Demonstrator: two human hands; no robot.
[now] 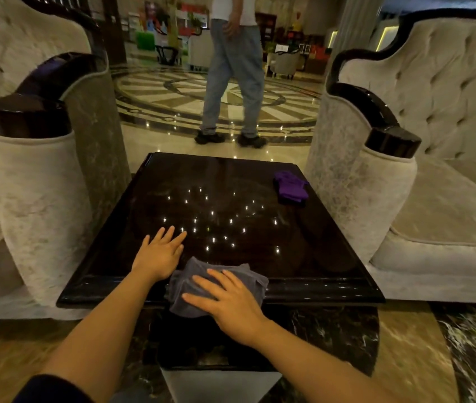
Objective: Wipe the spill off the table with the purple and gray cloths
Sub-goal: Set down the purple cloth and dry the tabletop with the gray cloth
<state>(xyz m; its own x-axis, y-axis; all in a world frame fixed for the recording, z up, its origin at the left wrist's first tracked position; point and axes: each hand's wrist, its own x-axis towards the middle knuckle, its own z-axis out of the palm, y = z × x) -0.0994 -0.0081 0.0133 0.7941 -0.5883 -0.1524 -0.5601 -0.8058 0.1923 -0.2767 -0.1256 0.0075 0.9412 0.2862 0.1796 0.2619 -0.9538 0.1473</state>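
A dark glossy table (332, 251) stands between two armchairs. The gray cloth (185, 282) lies bunched at the table's near edge, partly hanging over it. My right hand (228, 303) presses flat on top of it, fingers spread. Just to the left, my left hand (159, 253) rests flat on the bare tabletop, fingers apart, holding nothing. The purple cloth (290, 187) lies crumpled near the far right corner, out of reach of both hands. Ceiling lights reflect as dots in the tabletop; I cannot make out a spill among them.
A pale tufted armchair (39, 199) flanks the table on the left and another one (405, 184) on the right, both close to its sides. A person in jeans (231, 82) walks on the marble floor beyond the far edge.
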